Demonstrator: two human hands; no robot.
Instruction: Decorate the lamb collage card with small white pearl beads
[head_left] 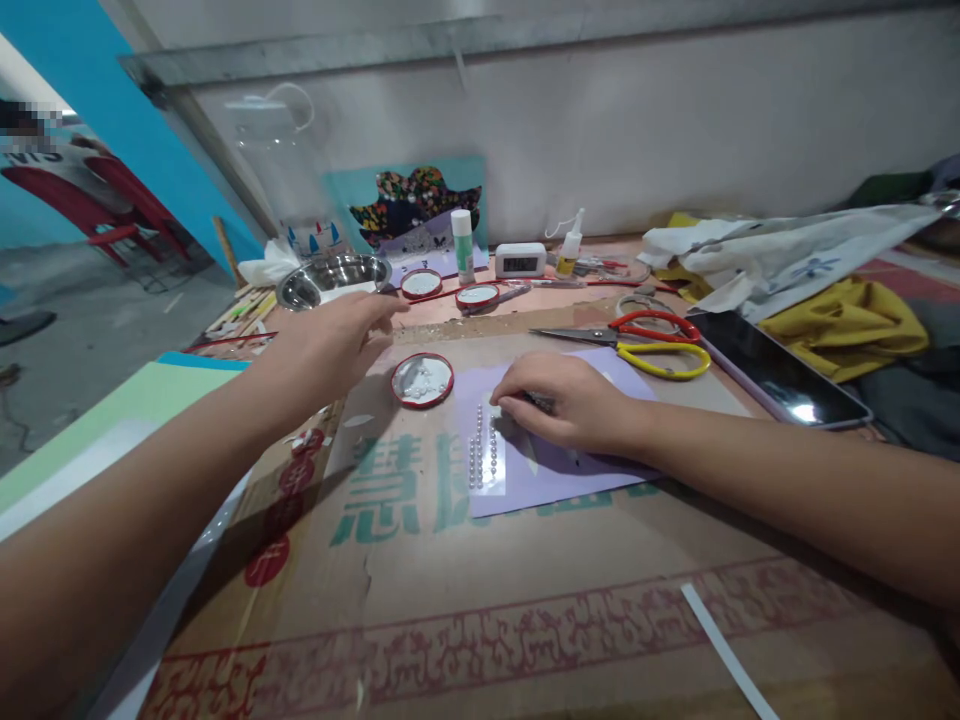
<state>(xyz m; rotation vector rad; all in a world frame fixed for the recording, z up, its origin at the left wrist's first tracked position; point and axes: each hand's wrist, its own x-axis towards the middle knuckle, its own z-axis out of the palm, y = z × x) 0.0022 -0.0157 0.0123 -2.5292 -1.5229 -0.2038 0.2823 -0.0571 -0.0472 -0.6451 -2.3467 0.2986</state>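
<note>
My left hand (334, 340) reaches over the left side of the board, fingers stretched out and a little apart, close to the shiny metal bowl (296, 288). Nothing shows in its fingers. On the purple sheet of paper (592, 480) rests my right hand (559, 400), thumb and forefinger pinched together at the top of a clear strip of stick-on pearls (480, 465). Whatever lies in that pinch is too small or hidden to make out. Between the hands is a red-rimmed lid (422, 382) holding white material and small beads.
Red-and-yellow-handled scissors (660, 345) and a phone (780, 370) lie to the right. Behind stand a glue stick (463, 250), a small digital clock (520, 260), a glue bottle (570, 250) and a clear water bottle (277, 180). Fabric (847, 315) is heaped at right.
</note>
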